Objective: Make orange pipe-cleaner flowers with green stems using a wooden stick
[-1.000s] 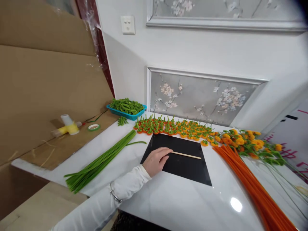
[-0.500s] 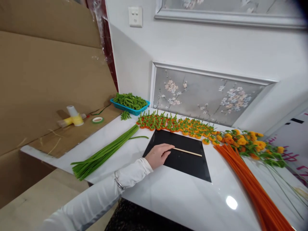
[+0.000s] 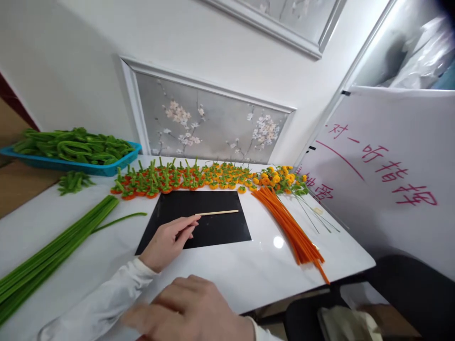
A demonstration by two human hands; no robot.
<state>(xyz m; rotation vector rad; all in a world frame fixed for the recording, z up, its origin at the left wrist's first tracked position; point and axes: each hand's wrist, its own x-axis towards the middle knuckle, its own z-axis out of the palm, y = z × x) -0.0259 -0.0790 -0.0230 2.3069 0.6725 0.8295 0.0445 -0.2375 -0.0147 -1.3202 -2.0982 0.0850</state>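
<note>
My left hand (image 3: 170,241) is closed, its fingertips pinching the left end of a thin pale wooden stick (image 3: 220,212) over a black mat (image 3: 220,232). Low in front of it, close to the camera, my right hand (image 3: 199,308) is blurred, its fingers partly curled and their tips hard to make out. Left of the mat lies a bundle of green pipe cleaners (image 3: 67,246), one strand (image 3: 121,219) apart from it. To the right rest long orange pipe cleaners (image 3: 287,222). Behind the mat stand rows of small orange and yellow flower heads with green stems (image 3: 185,177).
A blue tray (image 3: 106,169) of green pipe-cleaner pieces sits at the back left, with a small green pile (image 3: 74,183) before it. Finished yellow flowers (image 3: 277,177) lie at the back right. A whiteboard with red writing (image 3: 384,156) and a black chair (image 3: 415,289) stand to the right.
The view has swung to the right, bringing in the whiteboard and chair. My right hand has come into view at the bottom. My left hand still holds the stick.
</note>
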